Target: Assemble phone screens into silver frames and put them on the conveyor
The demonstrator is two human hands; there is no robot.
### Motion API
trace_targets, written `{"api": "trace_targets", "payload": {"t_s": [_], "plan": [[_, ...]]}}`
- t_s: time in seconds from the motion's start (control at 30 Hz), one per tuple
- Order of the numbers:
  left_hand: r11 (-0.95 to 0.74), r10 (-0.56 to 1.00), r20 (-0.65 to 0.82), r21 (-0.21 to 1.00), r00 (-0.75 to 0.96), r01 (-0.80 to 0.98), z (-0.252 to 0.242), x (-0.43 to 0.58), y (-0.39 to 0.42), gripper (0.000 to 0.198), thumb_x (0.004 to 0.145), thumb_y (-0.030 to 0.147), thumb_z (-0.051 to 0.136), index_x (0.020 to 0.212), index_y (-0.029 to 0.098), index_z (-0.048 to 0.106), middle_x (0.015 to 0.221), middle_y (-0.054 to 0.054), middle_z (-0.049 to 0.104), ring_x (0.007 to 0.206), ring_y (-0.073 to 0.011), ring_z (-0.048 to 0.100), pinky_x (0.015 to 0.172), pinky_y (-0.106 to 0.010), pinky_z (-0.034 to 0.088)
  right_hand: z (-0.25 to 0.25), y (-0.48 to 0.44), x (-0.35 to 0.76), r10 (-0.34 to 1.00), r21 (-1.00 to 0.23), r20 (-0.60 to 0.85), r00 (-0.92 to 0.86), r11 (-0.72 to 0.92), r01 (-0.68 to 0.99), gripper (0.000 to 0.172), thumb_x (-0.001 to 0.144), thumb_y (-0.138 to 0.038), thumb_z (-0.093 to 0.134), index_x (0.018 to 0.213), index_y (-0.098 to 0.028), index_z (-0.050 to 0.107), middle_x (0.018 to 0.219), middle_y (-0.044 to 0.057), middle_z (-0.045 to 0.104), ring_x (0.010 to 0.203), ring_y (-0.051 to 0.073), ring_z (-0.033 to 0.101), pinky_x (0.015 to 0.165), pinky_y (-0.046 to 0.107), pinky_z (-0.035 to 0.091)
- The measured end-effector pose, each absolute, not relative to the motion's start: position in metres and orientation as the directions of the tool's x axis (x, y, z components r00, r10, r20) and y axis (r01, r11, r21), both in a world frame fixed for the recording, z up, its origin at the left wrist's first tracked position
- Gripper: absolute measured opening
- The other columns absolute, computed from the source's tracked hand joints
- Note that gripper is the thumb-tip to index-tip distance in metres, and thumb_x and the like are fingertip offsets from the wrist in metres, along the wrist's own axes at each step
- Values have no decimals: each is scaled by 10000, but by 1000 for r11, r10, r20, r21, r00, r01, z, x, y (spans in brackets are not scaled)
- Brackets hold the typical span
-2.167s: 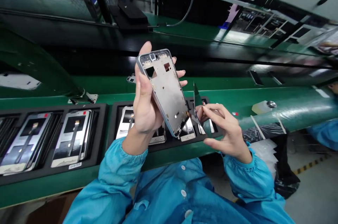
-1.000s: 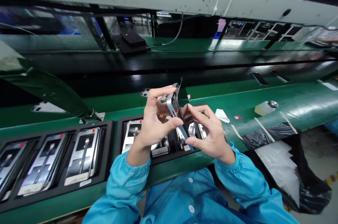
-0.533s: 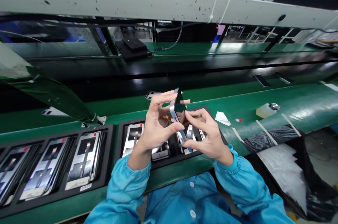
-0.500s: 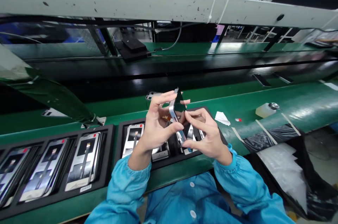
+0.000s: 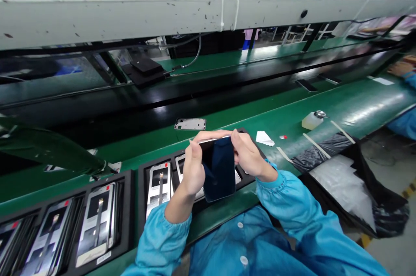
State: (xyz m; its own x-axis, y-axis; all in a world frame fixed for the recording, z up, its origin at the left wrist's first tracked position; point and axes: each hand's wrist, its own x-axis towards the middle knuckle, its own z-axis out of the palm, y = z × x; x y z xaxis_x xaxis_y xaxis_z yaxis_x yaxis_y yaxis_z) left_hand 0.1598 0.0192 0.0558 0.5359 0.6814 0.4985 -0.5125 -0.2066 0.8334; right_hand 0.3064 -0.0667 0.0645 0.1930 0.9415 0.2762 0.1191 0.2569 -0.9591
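Observation:
A smartphone (image 5: 218,172) with a dark glossy screen is held between both hands, its screen turned up toward me. My left hand (image 5: 194,167) grips its left side, thumb on the upper left edge and fingers behind the far end. At the upper right corner, my right hand (image 5: 248,152) is closed on the phone with its thumb at the edge. Under the phone lies a black foam tray (image 5: 142,189) with phone screen assemblies (image 5: 160,185) in its slots; the phone and hands partly hide them.
A second foam tray (image 5: 128,219) of screen assemblies stands at left. A phone frame (image 5: 190,124) lies beyond my hands. To the right are white paper (image 5: 264,138), a liquid bottle (image 5: 312,120) and a black bag (image 5: 386,206). A co-worker's hand (image 5: 401,68) shows far right.
The phone has turned from edge-on to screen facing me and come slightly lower. My right hand has moved up to its top corner, and the view has shifted.

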Motion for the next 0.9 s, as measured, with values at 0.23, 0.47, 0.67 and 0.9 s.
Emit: {"api": "trace_targets", "payload": {"t_s": [0.23, 0.47, 0.67, 0.9], "plan": [[-298, 651, 544, 825, 529, -480, 64, 158, 9, 635, 1168, 705, 470, 1199, 230, 890, 1152, -112, 887, 1020, -266, 847, 887, -359, 665, 76, -79, 309, 910, -917, 384, 157, 356, 181, 784, 1123, -855, 463, 974, -154, 780, 537, -53, 444, 506, 139, 425, 484, 280, 365], [-463, 618, 641, 765, 455, -448, 57, 170, 6, 475, 1183, 570, 565, 1148, 228, 892, 1118, -93, 895, 1027, -222, 846, 972, -317, 665, 76, -70, 310, 865, -893, 415, 284, 326, 312, 803, 1001, -909, 643, 590, -222, 576, 576, -29, 395, 578, 143, 371, 539, 302, 333], [-440, 635, 589, 807, 499, -393, 57, 174, 15, 413, 1088, 597, 743, 1109, 212, 890, 1103, -108, 894, 1010, -245, 849, 958, -341, 673, 53, -52, 307, 813, -904, 425, 398, 402, 144, 796, 953, -944, 676, 711, -187, 713, 643, 11, 591, 604, 155, 520, 584, 294, 465], [-266, 700, 419, 905, 579, -333, 57, 181, 23, 597, 1008, 773, 747, 917, 194, 860, 1049, -136, 886, 1052, -305, 854, 1038, -415, 670, 24, -51, 327, 870, -968, 245, 428, 242, 64, 851, 950, -1017, 561, 595, -246, 494, 486, -62, 359, 447, 115, 329, 442, 267, 316]]}}
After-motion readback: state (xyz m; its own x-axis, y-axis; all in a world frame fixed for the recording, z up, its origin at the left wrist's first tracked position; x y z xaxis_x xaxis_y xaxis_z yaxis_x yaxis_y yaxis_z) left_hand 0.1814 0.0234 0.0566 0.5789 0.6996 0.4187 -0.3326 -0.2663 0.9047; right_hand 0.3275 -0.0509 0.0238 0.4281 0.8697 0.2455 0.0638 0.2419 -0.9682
